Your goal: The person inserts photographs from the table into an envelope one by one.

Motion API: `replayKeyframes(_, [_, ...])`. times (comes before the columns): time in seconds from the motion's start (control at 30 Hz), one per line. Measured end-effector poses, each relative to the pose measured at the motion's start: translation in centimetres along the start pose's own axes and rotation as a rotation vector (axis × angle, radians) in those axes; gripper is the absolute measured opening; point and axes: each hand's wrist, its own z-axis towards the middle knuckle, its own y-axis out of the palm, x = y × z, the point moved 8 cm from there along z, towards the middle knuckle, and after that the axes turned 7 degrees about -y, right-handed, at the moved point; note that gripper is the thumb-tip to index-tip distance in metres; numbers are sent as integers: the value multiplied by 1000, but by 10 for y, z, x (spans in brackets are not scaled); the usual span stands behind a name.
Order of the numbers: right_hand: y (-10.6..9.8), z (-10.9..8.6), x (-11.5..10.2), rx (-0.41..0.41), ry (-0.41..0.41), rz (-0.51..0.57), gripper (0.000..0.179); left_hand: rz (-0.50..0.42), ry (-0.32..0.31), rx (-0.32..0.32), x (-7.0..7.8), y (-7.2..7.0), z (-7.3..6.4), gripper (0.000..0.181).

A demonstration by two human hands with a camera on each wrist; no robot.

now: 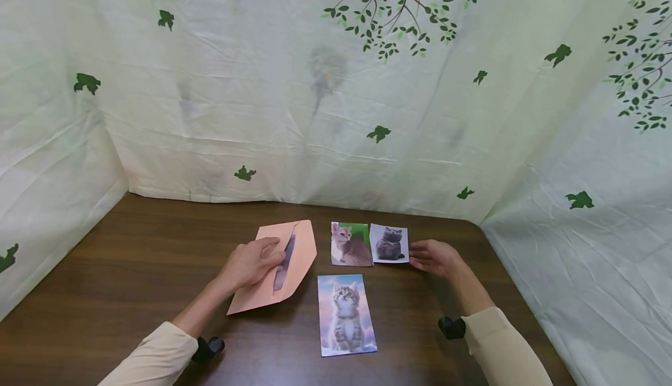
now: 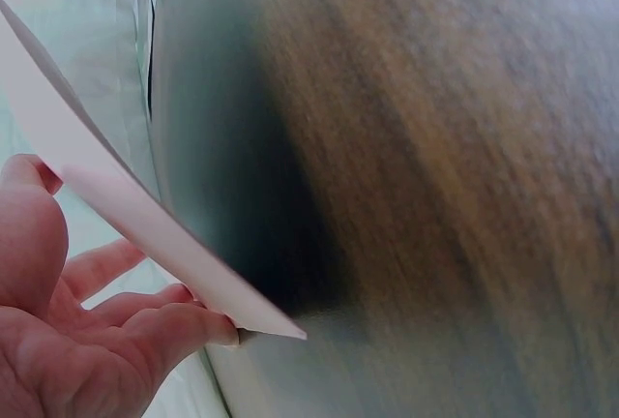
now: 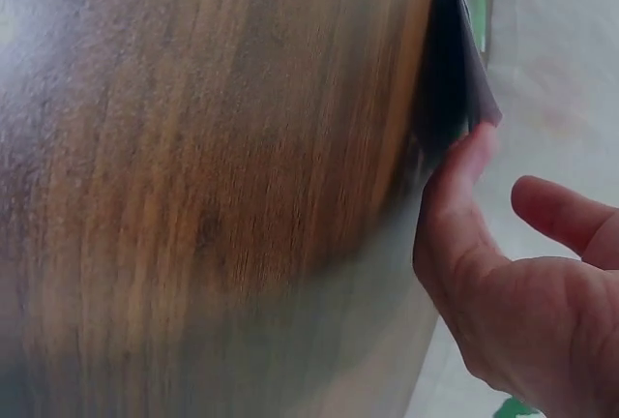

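Observation:
My left hand grips a pink envelope, thumb on its upper face and fingers beneath. The envelope is tilted above the table, and through its gaping opening part of a picture card shows. My right hand is at the right edge of a photo card of a grey cat. In the right wrist view a fingertip touches the card's corner, while the thumb stands apart from it. Left of that card lies a photo of a light-brown kitten on green.
A larger picture of a tabby kitten lies nearer to me on the brown wooden table. A pale curtain with green leaf prints surrounds the table's back and sides. Each wrist wears a dark device.

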Motion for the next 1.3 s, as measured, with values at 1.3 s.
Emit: replayKeyframes(1.3, [7,20,3,74,11,-31,48,-18,-7,-2,0,-1,-1,54])
